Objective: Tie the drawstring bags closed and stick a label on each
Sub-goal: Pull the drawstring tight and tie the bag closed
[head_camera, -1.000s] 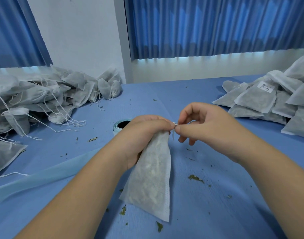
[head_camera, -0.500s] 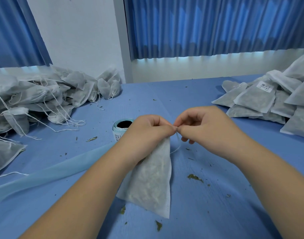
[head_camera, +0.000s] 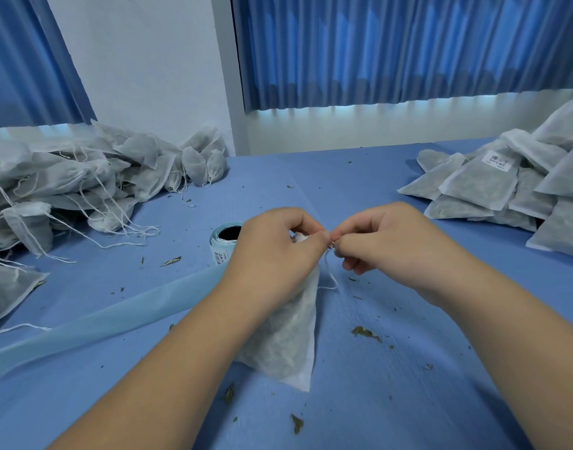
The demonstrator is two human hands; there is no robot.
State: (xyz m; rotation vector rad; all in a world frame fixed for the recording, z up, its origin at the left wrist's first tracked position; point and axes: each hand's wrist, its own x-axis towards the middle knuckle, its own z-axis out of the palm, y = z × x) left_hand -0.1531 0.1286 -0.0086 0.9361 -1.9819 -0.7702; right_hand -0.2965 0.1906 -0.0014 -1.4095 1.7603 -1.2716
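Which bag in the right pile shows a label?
The flat bag at the middle of the pile, white printed label at its top edge; no other there plainly shows one.

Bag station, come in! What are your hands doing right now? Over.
Left hand grips the bag at its neck. Right hand pinches the drawstring beside it. Label roll sits behind left hand. Nothing in the way.
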